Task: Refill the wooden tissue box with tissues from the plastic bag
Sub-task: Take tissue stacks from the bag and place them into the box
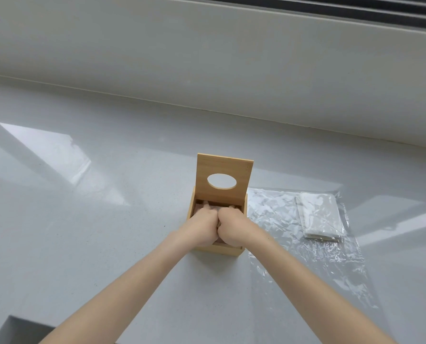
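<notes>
L hand [202, 225] + R hand [234, 227] in box [217, 249], fingers pressing tissues (grip unclear) | bag [294, 219] just right of R hand, R nearer | lid [224, 178] up

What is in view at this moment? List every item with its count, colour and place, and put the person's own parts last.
wooden tissue box: one, light wood, centre of the counter.
lid: one, light wood with an oval hole, standing open at the box's far side.
tissues in the box: mostly hidden by the hands, count unclear.
plastic bag: one, clear and crinkled, flat on the counter right of the box.
tissue stack: one, white, inside the bag.
counter: one, glossy pale grey.
left hand: inside the box, fingers pointing down into it.
right hand: inside the box beside the left hand.
</notes>
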Action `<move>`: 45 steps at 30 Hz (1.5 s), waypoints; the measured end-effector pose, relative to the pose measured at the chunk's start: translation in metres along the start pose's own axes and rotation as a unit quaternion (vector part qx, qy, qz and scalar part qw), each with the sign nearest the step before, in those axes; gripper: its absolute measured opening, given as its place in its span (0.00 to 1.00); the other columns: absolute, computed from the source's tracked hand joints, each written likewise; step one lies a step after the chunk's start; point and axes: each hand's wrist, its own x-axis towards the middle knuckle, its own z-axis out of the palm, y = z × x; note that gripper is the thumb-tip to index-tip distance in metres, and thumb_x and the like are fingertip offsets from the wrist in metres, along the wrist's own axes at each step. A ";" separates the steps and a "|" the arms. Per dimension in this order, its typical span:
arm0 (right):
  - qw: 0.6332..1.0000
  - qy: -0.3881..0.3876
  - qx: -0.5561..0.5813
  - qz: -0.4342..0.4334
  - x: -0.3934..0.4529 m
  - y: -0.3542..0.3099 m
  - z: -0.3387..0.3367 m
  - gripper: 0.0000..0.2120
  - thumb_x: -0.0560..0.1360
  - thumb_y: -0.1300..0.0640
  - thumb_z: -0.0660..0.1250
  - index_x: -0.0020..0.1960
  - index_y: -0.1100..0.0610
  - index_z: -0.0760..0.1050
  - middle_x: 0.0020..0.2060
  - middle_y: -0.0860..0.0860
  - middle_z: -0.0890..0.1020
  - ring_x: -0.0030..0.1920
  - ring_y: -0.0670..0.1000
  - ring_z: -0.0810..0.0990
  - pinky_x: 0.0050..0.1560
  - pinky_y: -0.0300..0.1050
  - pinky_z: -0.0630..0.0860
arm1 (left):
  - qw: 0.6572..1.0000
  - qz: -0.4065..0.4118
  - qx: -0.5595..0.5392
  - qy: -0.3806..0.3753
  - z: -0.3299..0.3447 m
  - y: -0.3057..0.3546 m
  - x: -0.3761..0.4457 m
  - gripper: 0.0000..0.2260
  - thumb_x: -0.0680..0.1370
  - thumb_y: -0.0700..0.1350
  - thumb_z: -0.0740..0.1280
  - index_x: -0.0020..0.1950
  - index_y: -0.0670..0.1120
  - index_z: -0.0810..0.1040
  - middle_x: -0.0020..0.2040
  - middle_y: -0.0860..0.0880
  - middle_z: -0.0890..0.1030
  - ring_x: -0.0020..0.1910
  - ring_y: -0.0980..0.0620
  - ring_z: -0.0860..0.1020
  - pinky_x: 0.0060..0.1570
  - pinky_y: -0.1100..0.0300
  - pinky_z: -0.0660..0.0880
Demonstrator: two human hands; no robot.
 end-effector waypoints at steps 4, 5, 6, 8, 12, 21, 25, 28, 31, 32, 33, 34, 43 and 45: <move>1.000 -0.014 0.000 -0.012 -0.009 0.004 -0.006 0.17 0.77 0.67 0.54 0.30 0.57 0.59 0.30 0.51 0.66 0.39 0.54 0.69 0.29 0.38 0.60 | 1.000 -0.013 -0.021 -0.013 -0.004 0.000 -0.007 0.11 0.77 0.38 0.58 0.34 0.42 0.67 0.34 0.47 0.69 0.42 0.45 0.68 0.28 0.62 0.62; 1.000 -0.021 -0.007 -0.011 -0.009 0.003 -0.006 0.17 0.77 0.67 0.54 0.30 0.57 0.59 0.30 0.51 0.65 0.39 0.54 0.68 0.28 0.38 0.59 | 0.999 -0.019 -0.020 -0.023 -0.003 0.000 -0.007 0.09 0.77 0.38 0.58 0.37 0.40 0.70 0.35 0.47 0.69 0.42 0.46 0.68 0.29 0.62 0.63; 0.999 -0.029 -0.016 -0.010 -0.008 0.004 -0.005 0.17 0.77 0.67 0.54 0.30 0.58 0.60 0.29 0.51 0.65 0.41 0.54 0.68 0.28 0.39 0.60 | 0.999 -0.021 -0.013 -0.031 -0.003 0.002 -0.008 0.08 0.78 0.38 0.58 0.44 0.37 0.74 0.39 0.45 0.71 0.42 0.46 0.68 0.29 0.62 0.64; 0.998 -0.047 -0.038 -0.012 -0.004 0.002 -0.001 0.17 0.77 0.66 0.54 0.30 0.57 0.60 0.29 0.51 0.66 0.42 0.55 0.69 0.28 0.39 0.60 | 0.999 -0.024 -0.007 -0.044 0.000 0.003 -0.009 0.11 0.78 0.37 0.56 0.57 0.35 0.74 0.45 0.42 0.72 0.44 0.47 0.68 0.29 0.62 0.64; 0.997 -0.056 -0.047 -0.012 0.001 0.001 0.003 0.17 0.78 0.66 0.54 0.30 0.57 0.61 0.29 0.51 0.66 0.30 0.49 0.66 0.28 0.39 0.60 | 0.998 -0.033 -0.012 -0.043 0.001 0.003 -0.009 0.13 0.78 0.36 0.55 0.60 0.35 0.73 0.58 0.37 0.77 0.45 0.48 0.68 0.34 0.60 0.66; 0.989 0.061 0.125 -0.058 -0.010 0.023 -0.010 0.22 0.76 0.65 0.57 0.70 0.60 0.64 0.65 0.57 0.73 0.65 0.55 0.72 0.64 0.46 0.70 | 0.993 -0.022 -0.092 0.063 -0.009 0.000 -0.006 0.17 0.79 0.39 0.57 0.67 0.39 0.70 0.65 0.41 0.74 0.64 0.44 0.72 0.57 0.57 0.70; 0.960 0.136 0.222 -0.103 -0.023 0.042 -0.017 0.16 0.75 0.64 0.59 0.62 0.57 0.75 0.57 0.54 0.80 0.58 0.51 0.77 0.59 0.44 0.73 | 0.977 0.029 -0.165 0.131 -0.013 0.004 -0.013 0.15 0.80 0.44 0.57 0.65 0.44 0.73 0.63 0.45 0.77 0.64 0.47 0.72 0.56 0.60 0.68; 0.946 0.168 0.254 -0.111 -0.036 0.051 -0.014 0.12 0.75 0.63 0.60 0.53 0.57 0.79 0.48 0.54 0.82 0.47 0.50 0.80 0.50 0.45 0.75 | 0.969 0.055 -0.184 0.155 -0.007 0.010 -0.019 0.14 0.80 0.47 0.59 0.64 0.45 0.73 0.63 0.46 0.77 0.63 0.48 0.73 0.59 0.58 0.69; 0.931 0.215 0.279 -0.096 -0.049 0.058 -0.006 0.11 0.75 0.62 0.60 0.54 0.58 0.78 0.49 0.54 0.83 0.49 0.53 0.82 0.46 0.41 0.74 | 0.963 0.104 -0.177 0.174 0.011 0.020 -0.029 0.14 0.78 0.48 0.61 0.63 0.48 0.73 0.61 0.48 0.78 0.62 0.50 0.74 0.60 0.55 0.71; 0.926 0.225 0.291 -0.088 -0.051 0.061 -0.003 0.11 0.76 0.61 0.60 0.55 0.58 0.77 0.49 0.55 0.82 0.50 0.54 0.82 0.45 0.41 0.74 | 0.962 0.125 -0.161 0.181 0.018 0.024 -0.032 0.15 0.78 0.48 0.61 0.64 0.47 0.73 0.61 0.48 0.78 0.63 0.51 0.73 0.60 0.55 0.71; 0.920 0.237 0.302 -0.077 -0.055 0.064 0.001 0.12 0.76 0.61 0.60 0.57 0.58 0.75 0.49 0.56 0.82 0.50 0.54 0.81 0.45 0.41 0.74 | 0.962 0.144 -0.142 0.185 0.025 0.028 -0.034 0.16 0.78 0.48 0.62 0.65 0.47 0.72 0.61 0.48 0.77 0.63 0.51 0.72 0.60 0.56 0.69; 0.914 0.252 0.311 -0.065 -0.059 0.068 0.006 0.12 0.76 0.61 0.60 0.58 0.58 0.74 0.50 0.56 0.82 0.50 0.54 0.80 0.44 0.40 0.74 | 0.962 0.160 -0.122 0.185 0.032 0.032 -0.036 0.17 0.77 0.47 0.63 0.65 0.46 0.71 0.62 0.47 0.76 0.64 0.50 0.71 0.60 0.56 0.68; 0.891 0.316 0.325 -0.029 -0.101 0.107 0.039 0.11 0.76 0.62 0.60 0.55 0.59 0.78 0.51 0.54 0.83 0.53 0.53 0.79 0.51 0.42 0.74 | 0.953 0.234 -0.109 0.158 0.070 0.057 -0.057 0.19 0.78 0.45 0.62 0.69 0.45 0.68 0.65 0.46 0.74 0.65 0.50 0.70 0.63 0.59 0.65; 0.889 0.324 0.323 -0.023 -0.110 0.114 0.046 0.11 0.76 0.62 0.61 0.55 0.59 0.78 0.51 0.52 0.82 0.52 0.51 0.79 0.50 0.40 0.72 | 0.953 0.238 -0.108 0.153 0.078 0.062 -0.060 0.18 0.78 0.45 0.62 0.68 0.45 0.69 0.65 0.46 0.74 0.64 0.50 0.71 0.63 0.59 0.66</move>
